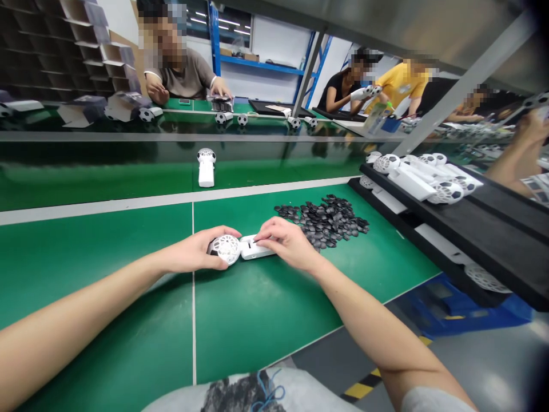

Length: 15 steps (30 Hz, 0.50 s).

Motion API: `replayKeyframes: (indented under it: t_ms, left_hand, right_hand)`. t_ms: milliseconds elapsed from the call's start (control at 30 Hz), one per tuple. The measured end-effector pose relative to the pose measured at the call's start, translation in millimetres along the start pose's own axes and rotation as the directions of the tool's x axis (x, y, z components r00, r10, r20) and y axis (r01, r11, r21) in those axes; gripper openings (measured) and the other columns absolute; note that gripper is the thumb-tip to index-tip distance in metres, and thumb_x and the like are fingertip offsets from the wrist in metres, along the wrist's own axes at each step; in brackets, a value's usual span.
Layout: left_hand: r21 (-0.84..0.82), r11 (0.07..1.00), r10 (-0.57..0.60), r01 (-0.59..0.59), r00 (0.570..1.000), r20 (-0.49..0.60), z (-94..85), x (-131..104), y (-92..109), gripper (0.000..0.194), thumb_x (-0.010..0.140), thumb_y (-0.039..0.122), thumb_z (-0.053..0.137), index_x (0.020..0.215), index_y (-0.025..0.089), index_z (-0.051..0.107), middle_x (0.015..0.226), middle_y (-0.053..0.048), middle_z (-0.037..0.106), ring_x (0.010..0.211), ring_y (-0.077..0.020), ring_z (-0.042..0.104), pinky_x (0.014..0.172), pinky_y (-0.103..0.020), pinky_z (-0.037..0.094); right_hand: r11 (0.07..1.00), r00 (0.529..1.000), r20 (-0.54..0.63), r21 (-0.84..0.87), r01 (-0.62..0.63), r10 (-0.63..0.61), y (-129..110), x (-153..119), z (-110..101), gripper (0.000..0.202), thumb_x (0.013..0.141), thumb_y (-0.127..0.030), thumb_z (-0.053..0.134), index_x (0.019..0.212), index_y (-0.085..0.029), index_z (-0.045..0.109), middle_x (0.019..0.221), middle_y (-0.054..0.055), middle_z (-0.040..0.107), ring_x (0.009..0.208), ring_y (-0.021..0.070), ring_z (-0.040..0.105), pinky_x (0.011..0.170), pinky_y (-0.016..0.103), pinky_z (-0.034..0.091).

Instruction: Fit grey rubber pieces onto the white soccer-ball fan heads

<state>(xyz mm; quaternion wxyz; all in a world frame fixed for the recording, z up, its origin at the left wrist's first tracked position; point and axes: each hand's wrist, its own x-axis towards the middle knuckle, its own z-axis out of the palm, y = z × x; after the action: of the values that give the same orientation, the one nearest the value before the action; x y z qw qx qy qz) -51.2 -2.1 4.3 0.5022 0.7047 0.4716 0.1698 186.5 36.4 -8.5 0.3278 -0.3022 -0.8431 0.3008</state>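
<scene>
A white device with a round, football-patterned grille head (pixel 226 250) lies across the green table. My left hand (pixel 205 249) is wrapped round that head, thumb below and fingers above. Over the device's white handle (pixel 253 249), my right hand (pixel 283 241) has its fingertips pinched together at a dark slot; whatever small piece they hold is too hidden to name. Just beyond my right hand lies a heap of small black pieces (pixel 334 220).
Another white device (pixel 206 168) lies on the green belt (pixel 107 177) ahead. At the right, stacked black trays (pixel 506 229) hold several white devices. Across the belt, people sit at a bench with more devices and open boxes (pixel 83 110).
</scene>
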Motion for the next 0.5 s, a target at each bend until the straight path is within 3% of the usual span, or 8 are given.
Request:
replayKeyframes:
  t_ms: [167, 300, 500]
  left_hand:
    - [0.098, 0.995, 0.031, -0.025, 0.998, -0.061, 4.9, -0.2, 5.2, 0.054, 0.065, 0.025, 0.06, 0.117, 0.02, 0.045, 0.104, -0.004, 0.056, 0.088, -0.0195, 0.055, 0.073, -0.029, 0.045]
    - [0.12, 0.992, 0.043, -0.034, 0.996, -0.078, 7.2, -0.3, 6.6, 0.054, 0.065, 0.028, 0.063, 0.116, 0.019, 0.046, 0.106, -0.004, 0.056, 0.089, -0.0199, 0.055, 0.075, -0.03, 0.045]
    - [0.148, 0.989, 0.049, -0.023, 0.983, -0.175, 14.5, 1.4, 1.5, 0.052, 0.063, 0.034, 0.067, 0.11, 0.02, 0.049, 0.1, -0.003, 0.057, 0.084, -0.02, 0.055, 0.072, -0.031, 0.044]
  right_hand:
    - [0.991, 0.976, 0.179, -0.012, 0.131, -0.127, -13.6, 5.8, 17.0, 0.003, 0.079, -0.019, 0.063, 0.077, -0.02, 0.066, 0.076, 0.001, 0.066, 0.074, 0.0132, 0.06, 0.07, 0.024, 0.045]
    - [0.983, 0.96, 0.227, -0.04, 0.176, -0.163, -15.5, 13.8, 27.4, 0.003, 0.077, -0.02, 0.066, 0.075, -0.019, 0.064, 0.076, 0.001, 0.066, 0.075, 0.0139, 0.059, 0.073, 0.026, 0.043]
    - [0.998, 0.974, 0.217, 0.02, 0.06, -0.063, -15.3, 18.1, 29.3, 0.01, 0.071, -0.017, 0.071, 0.07, -0.016, 0.061, 0.071, -0.001, 0.059, 0.067, 0.0107, 0.053, 0.063, 0.022, 0.04]
